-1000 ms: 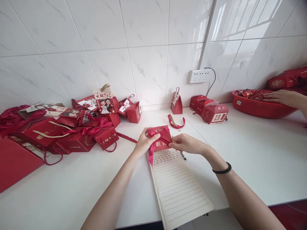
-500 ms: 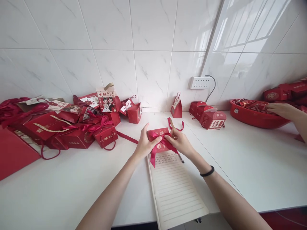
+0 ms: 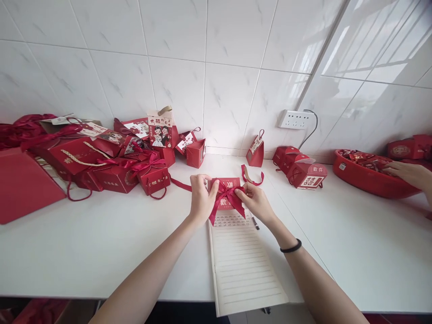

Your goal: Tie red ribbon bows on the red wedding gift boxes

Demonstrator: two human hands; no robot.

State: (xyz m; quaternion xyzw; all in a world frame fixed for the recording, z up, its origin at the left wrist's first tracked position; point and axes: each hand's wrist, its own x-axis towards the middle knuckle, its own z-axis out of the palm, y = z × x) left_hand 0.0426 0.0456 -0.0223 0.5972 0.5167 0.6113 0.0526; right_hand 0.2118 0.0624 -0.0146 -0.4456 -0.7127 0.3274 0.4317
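A dark pink ribbon [image 3: 227, 193], tied in a bow, lies across a small red gift box [image 3: 233, 182] with gold characters. My left hand [image 3: 201, 198] pinches the bow's left loop between thumb and fingers. On the other side my right hand [image 3: 257, 201] has the right loop between thumb and fingertips. Two ribbon tails hang towards me. Below the box lies an open lined notebook [image 3: 248, 265] with handwriting on its top lines, and a dark pen [image 3: 255, 223] is at its right edge. My fingers hide parts of the box's sides.
Red gift boxes [image 3: 111, 184] are heaped at the left. A small red box [image 3: 255, 152], a loose ribbon [image 3: 252, 179] and a row of boxes [image 3: 305, 173] stand near the wall. At right, another person's hand [image 3: 408, 173] reaches into a red basin [image 3: 371, 182] of wrapped pieces.
My hands have moved apart, from the knot out to the loops, and the bow is wider with its tails spread. The view has shifted slightly.
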